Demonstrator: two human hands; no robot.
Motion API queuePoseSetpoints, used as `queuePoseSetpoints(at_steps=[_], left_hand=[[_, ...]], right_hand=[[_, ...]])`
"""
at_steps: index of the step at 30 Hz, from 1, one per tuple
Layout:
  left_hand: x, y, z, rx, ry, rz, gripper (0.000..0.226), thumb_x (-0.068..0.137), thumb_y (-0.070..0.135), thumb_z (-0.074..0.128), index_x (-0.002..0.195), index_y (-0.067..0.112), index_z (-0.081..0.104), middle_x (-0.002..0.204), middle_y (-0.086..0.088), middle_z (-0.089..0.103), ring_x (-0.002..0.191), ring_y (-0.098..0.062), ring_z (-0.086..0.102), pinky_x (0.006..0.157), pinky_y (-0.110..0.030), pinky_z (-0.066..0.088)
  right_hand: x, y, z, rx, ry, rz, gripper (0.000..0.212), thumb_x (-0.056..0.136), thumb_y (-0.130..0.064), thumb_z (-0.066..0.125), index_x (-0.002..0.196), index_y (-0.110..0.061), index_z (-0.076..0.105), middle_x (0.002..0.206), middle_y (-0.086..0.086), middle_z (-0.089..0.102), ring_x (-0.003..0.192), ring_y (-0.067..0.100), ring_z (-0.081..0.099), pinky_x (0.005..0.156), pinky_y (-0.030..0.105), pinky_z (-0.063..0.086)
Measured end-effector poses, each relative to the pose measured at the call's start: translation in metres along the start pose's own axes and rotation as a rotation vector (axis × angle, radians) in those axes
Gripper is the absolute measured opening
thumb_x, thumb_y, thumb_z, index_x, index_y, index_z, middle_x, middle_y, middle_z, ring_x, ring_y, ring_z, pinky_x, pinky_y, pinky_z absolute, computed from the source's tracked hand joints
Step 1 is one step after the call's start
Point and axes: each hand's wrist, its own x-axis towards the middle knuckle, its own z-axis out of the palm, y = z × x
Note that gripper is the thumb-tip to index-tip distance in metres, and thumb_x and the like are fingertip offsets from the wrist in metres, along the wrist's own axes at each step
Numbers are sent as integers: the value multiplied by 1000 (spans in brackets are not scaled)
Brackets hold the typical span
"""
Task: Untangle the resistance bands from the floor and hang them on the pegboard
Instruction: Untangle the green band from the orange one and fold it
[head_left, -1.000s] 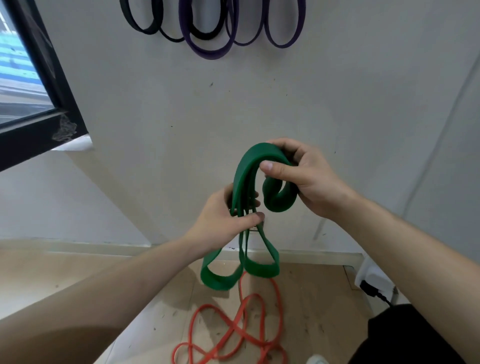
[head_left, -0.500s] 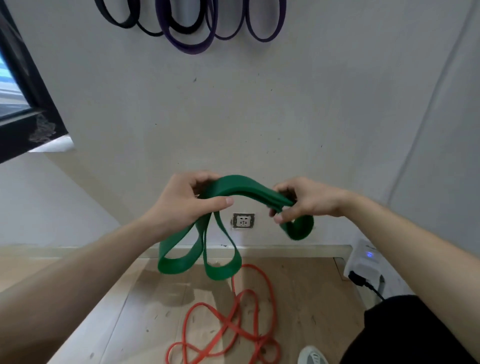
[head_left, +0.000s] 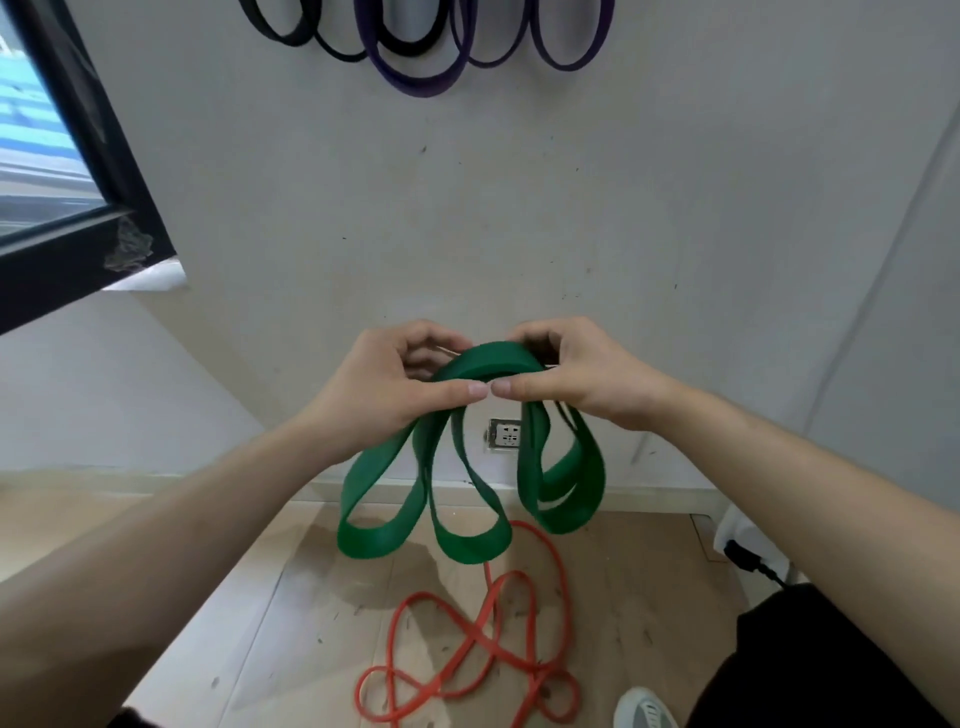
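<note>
Both grips pinch the folded green band (head_left: 488, 361) before the wall (head_left: 519, 208), left hand (head_left: 395, 384) and right hand (head_left: 576, 379) close together, loops dangling. Untangling seems under way; next, the loops probably need drawing apart. The orange band (head_left: 467, 649) lies tangled on the floor (head_left: 311, 623)

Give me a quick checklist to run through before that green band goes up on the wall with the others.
1. Both hands have a firm grip: ok. The left hand and right hand pinch the top of the green band.
2. Green band lifted off the orange band: ok. Its loops seem to hang above it.
3. Green band opened into one loop: not ok. It is folded into several hanging loops.
4. Free peg: cannot tell. Only the lower parts of the purple bands and black bands show.
5. Orange band sorted: not ok. It lies tangled on the floor.
</note>
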Motion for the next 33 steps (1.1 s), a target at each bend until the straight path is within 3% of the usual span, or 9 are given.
queuePoseSetpoints(at_steps=[2,5,8,12,14,22,24,28,33], left_hand=[[-2,-4,-1,57,-26,13,37,71,19,89,104,23,72,92,6,79,85,-8,74,82,-21,57],[-6,-15,2,87,-80,11,41,72,18,90,109,21,71,97,0,78,92,-14,74,88,-31,59],[-11,-25,7,80,-144,-31,55,68,34,92,114,17,69,107,-9,75,104,-22,71,89,-44,60],[-13,-25,17,-21,-136,-60,56,69,40,90,117,23,67,114,-1,75,109,-13,70,98,-43,56],[-11,-21,23,-63,-96,-56,56,68,43,88,117,24,67,113,-3,75,108,-17,71,99,-43,56],[-3,-15,43,-104,-41,-53,40,79,21,85,112,18,63,102,-13,74,97,-26,73,86,-39,61],[1,-15,41,-88,-13,-45,37,79,23,84,110,17,65,98,-16,73,93,-30,72,87,-43,60],[6,-13,30,-183,49,-67,42,83,15,82,119,24,62,95,-6,77,90,-18,75,84,-29,56],[11,2,31,-239,166,-37,39,83,15,82,116,23,63,94,-5,78,90,-22,76,90,-40,59]], right_hand=[[-1,-3,-3,21,-27,0,24,84,-12,80,106,-7,72,88,4,72,80,13,66,76,27,52],[-2,-5,-3,33,-37,-21,22,85,-9,78,106,-9,71,85,-3,72,78,8,66,73,20,50],[-2,-8,-6,111,11,-53,19,88,-8,75,106,-12,70,82,-6,68,76,8,63,73,24,51],[-3,-9,-7,222,99,-96,19,88,-8,72,106,-11,69,87,-3,68,80,10,63,77,26,54],[-4,-8,-7,298,145,-89,21,84,-13,72,105,-12,69,86,-3,68,79,10,63,79,27,55],[-6,1,-15,420,206,-79,30,81,-19,71,109,-7,68,85,0,69,77,16,66,76,29,55],[-7,5,-23,405,223,-49,35,81,-19,72,112,-4,67,86,2,68,77,18,65,77,31,55],[-12,21,-43,287,250,40,36,84,-8,74,118,-6,62,95,11,71,83,25,67,88,46,55],[-20,26,-46,-44,210,40,28,88,-13,76,111,-15,61,97,10,74,94,25,72,84,33,58]])
